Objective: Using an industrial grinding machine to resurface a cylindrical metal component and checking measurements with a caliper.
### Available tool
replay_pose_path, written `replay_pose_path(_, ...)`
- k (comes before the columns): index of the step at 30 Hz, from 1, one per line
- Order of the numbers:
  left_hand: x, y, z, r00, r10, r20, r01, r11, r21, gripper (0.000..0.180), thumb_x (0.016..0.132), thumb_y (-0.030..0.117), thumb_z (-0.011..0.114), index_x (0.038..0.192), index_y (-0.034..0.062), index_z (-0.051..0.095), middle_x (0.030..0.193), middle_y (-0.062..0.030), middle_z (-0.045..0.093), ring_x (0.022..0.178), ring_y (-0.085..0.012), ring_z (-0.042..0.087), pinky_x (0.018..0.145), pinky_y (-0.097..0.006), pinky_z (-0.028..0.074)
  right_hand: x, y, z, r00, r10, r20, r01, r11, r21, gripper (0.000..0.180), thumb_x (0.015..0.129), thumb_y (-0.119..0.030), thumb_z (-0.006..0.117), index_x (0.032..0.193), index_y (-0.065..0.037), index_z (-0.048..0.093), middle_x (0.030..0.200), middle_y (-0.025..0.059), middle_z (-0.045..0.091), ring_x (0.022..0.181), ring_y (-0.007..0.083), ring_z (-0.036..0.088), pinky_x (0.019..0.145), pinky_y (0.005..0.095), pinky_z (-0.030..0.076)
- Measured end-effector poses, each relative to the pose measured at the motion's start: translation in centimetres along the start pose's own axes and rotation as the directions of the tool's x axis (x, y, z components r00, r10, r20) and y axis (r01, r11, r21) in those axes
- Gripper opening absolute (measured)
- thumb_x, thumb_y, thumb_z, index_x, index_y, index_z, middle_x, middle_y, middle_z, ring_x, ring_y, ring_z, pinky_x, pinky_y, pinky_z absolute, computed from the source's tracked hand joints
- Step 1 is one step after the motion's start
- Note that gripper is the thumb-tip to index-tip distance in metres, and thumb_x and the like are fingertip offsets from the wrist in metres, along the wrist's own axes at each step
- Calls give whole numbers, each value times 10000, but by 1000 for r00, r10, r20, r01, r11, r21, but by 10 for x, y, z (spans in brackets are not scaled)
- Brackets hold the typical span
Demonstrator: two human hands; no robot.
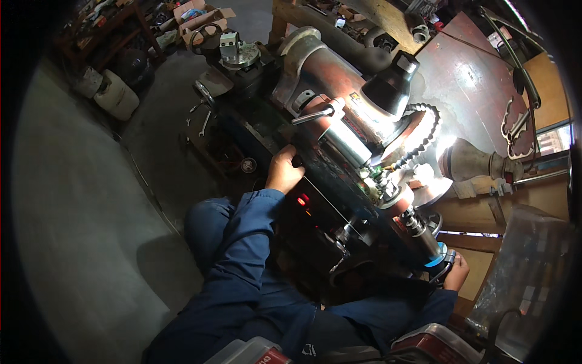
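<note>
A large grinding or turning machine with a worn reddish-brown casing (336,76) fills the middle of the head view. At its front edge, my left hand (284,171) is closed around a small dark knob (296,161), mostly covered by the fingers. Lower right, my right hand (458,272) curls at a metal crank handle (449,257) beside a blue ring (437,255) on the end of a cylindrical spindle (422,233). Some of its fingers are hidden. Between the hands, lit metal fittings (383,185) sit under a black lamp shade (391,85).
A segmented black hose (433,115) arches beside the lamp. Wrenches (205,123) lie at the left, near a whitish plastic jerrycan (115,96). An open cardboard box (203,21) stands at the back. Clear plastic sheeting (515,273) hangs at the right.
</note>
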State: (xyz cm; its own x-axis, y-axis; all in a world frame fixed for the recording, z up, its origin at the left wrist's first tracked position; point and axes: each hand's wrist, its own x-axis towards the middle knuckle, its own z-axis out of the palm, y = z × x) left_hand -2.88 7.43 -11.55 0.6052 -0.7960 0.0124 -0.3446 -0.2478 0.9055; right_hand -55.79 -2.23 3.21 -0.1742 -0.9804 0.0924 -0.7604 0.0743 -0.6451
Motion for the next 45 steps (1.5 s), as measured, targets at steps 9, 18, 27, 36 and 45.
replay_pose_path(9, -1, 7, -10, 998, 61, 2, -60, 991, -118, 234, 765, 26, 651, 987, -10, 586, 1019, -193, 629, 1010, -356, 595, 863, -373, 459, 0, -2, -3, 999, -19, 41, 20, 1000, -22, 259, 954, -108, 460, 986, 70, 646, 913, 116, 675, 840, 182, 611, 804, 322, 473)
replay_pose_path(18, 7, -25, 11, 997, -53, 51, 63, 972, -224, 236, 759, -20, 676, 986, 2, 611, 951, -105, 658, 922, -204, 599, 833, -326, 458, -3, -8, -2, 999, -5, 37, 6, 1000, -30, 265, 962, -107, 455, 984, 76, 646, 905, 120, 677, 831, 176, 610, 798, 316, 475)
replay_pose_path(27, 4, -10, -13, 979, -182, 94, 190, 978, -87, 261, 772, 144, 735, 966, -18, 666, 890, -130, 703, 829, -229, 655, 757, -347, 492, 5, 3, -2, 999, -34, 36, 38, 994, -99, 266, 933, -142, 515, 1011, 75, 648, 975, 184, 684, 918, 245, 640, 849, 341, 466)
replay_pose_path(36, 23, 4, -30, 665, -331, 669, 626, 735, -259, 231, 930, 249, 604, 863, 30, 571, 646, -22, 531, 467, -88, 445, 403, -248, 325, -10, -16, 1, 997, 11, -82, -24, 987, -159, 257, 929, -163, 520, 1011, 34, 664, 947, 206, 678, 898, 294, 655, 808, 354, 481)
replay_pose_path(45, 41, -37, -23, 606, -424, 673, 716, 660, -228, 184, 952, 183, 540, 829, 46, 540, 658, -55, 545, 517, -96, 500, 432, -214, 413, -17, -34, 4, 992, -4, -127, -15, 989, -144, 245, 931, -160, 527, 1013, 28, 662, 925, 183, 684, 866, 275, 668, 773, 342, 495)
